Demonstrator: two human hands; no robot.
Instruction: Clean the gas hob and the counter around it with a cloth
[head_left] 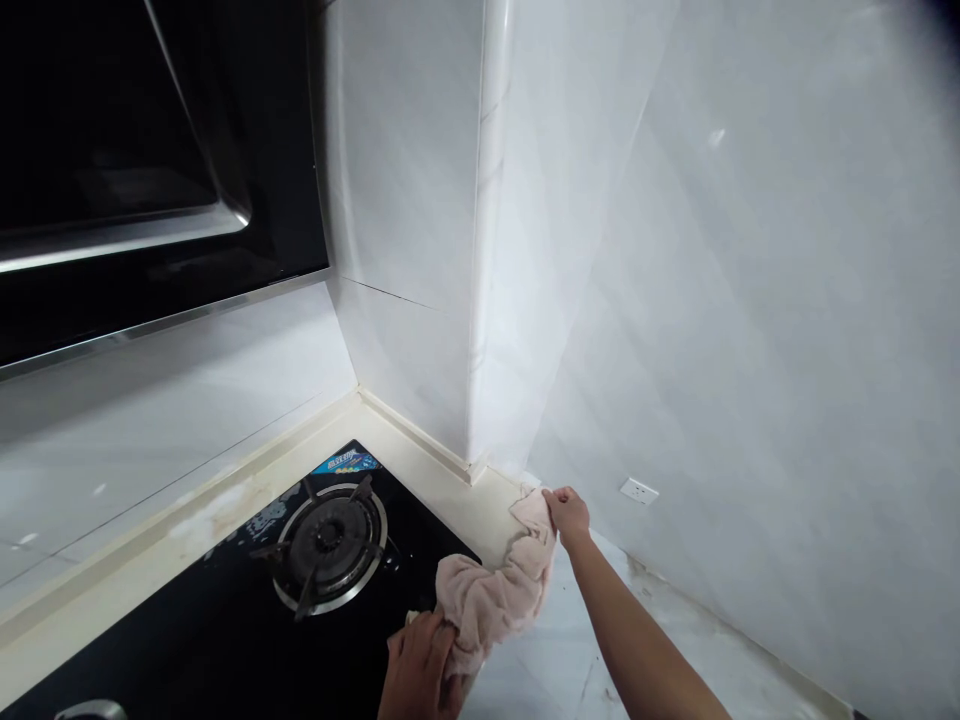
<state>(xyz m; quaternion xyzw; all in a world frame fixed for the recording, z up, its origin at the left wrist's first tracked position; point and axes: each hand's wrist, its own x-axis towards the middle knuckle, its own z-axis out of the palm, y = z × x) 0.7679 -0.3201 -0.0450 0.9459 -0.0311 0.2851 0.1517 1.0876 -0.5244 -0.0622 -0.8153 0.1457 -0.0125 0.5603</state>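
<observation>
Head view shows the right hand [570, 515] beyond the black glass cooktop's [187, 640] right edge, thumb and fingers pinching the far corner of a crumpled, pale pink fabric cloth [499, 600]. Nearer, the left hand [421, 662] is over the cooktop's right side, fingers curled on the cloth's near end; how firmly they grip cannot be told. Bunched between the two hands, the cloth stretches from the cooktop's right edge outward. It looks soft, limp and light, neither fragile nor likely to slip, and should fold or sag wherever unsupported; gathered folds near each end seem the surest hold, since a single corner would let the rest droop. Just left of the cloth, on the cooktop, sits a round, dark metal burner [330, 545]; around the cooktop's rear runs a cream, smooth countertop [427, 475], and above hangs a glossy black range hood [277, 200].
</observation>
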